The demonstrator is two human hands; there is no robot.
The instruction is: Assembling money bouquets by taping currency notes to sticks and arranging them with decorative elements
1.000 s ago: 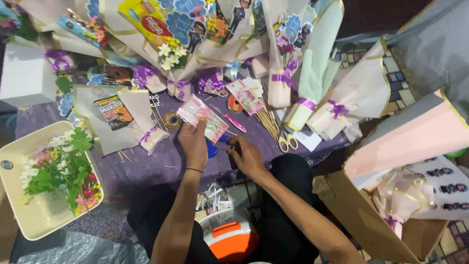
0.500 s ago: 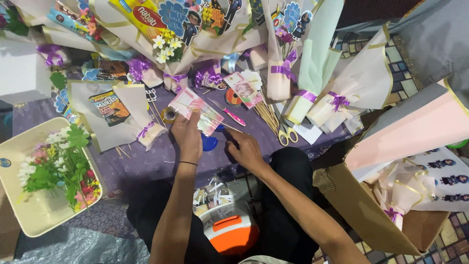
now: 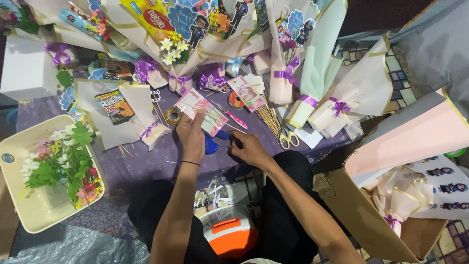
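The left hand (image 3: 191,137) has slid further onto the pink banknote (image 3: 201,110); the right hand (image 3: 248,149) has drawn back from it.

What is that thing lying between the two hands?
In the head view, a blue tool lies on the purple cloth between the left hand and the right hand. What kind of tool is unclear.

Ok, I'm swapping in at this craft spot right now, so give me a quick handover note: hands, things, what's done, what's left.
Left hand: pressing down on a pink banknote on the purple cloth.
Right hand: closed near a blue tool; what it grips is unclear.
Close by: tape roll, pink cutter, wooden skewers, scissors.
Done: wrapped bouquets with purple ribbons line the far edge.
Left: the banknote is not yet on a stick; loose flowers wait in the cream tray.
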